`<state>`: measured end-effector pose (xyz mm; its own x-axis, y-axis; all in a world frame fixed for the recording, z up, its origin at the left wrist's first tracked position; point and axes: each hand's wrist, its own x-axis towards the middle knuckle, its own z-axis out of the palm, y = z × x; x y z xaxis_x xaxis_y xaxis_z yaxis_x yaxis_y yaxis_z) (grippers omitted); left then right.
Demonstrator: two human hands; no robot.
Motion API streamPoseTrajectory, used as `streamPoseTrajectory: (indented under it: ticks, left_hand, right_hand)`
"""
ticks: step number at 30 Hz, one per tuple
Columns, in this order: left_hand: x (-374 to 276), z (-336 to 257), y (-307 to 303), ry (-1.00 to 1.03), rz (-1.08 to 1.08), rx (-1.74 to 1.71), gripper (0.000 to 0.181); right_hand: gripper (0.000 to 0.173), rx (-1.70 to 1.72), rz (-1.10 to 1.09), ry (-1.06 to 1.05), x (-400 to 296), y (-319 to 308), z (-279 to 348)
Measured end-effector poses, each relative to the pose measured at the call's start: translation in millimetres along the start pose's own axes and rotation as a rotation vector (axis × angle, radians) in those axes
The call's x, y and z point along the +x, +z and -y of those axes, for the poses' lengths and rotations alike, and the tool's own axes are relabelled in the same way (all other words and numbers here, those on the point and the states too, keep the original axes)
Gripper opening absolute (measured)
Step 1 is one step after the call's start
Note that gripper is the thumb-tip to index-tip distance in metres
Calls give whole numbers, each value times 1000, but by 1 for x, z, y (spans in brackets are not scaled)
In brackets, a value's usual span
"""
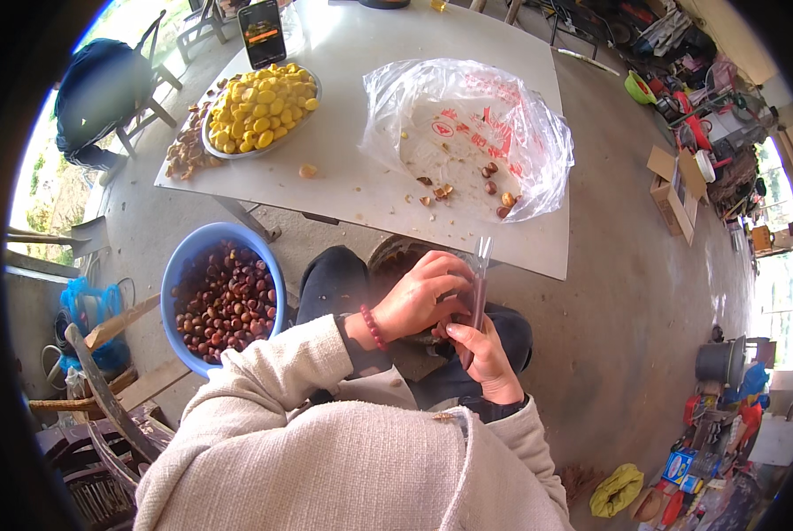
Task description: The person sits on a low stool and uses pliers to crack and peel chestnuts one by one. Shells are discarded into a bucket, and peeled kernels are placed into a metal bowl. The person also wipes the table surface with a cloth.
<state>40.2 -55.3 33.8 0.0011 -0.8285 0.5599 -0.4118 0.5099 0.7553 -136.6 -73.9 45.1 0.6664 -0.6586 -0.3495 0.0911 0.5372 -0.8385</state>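
Note:
My right hand [486, 352] grips the dark brown handle [479, 299] of a small pronged metal tool [483, 248], its prongs pointing away from me. Close beside it is my left hand [426, 295], wearing a red bead bracelet [372, 328]. Its fingers curl towards my right thumb, around a small brown piece, perhaps a chestnut [441, 327], mostly hidden by the fingers. Beyond my hands, an open clear plastic bag [456, 152] with red print lies on the table, with a few brown chestnuts [490, 188] and shell bits [443, 192] on it.
A blue basin [169, 299] of brown chestnuts stands to my left. On the white table [343, 133], a bowl [317, 89] is heaped with peeled yellow chestnuts [264, 106], beside shells [191, 147] and a propped phone [262, 36]. Under the table edge sits a dark container [383, 259].

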Motion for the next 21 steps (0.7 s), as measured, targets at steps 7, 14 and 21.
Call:
streamPoseTrajectory:
  ticks: [7, 14, 21]
  left_hand:
    - [-6, 3, 2, -267, 84, -346, 39]
    - [3, -9, 22, -965, -41, -925, 44]
    - [14, -8, 44, -1015, -263, -713, 31]
  right_hand:
    - [27, -178, -30, 4, 2, -9, -5]
    - [69, -795, -152, -280, 21, -4, -23]
    - [66, -1023, -212, -374, 27, 8, -24]
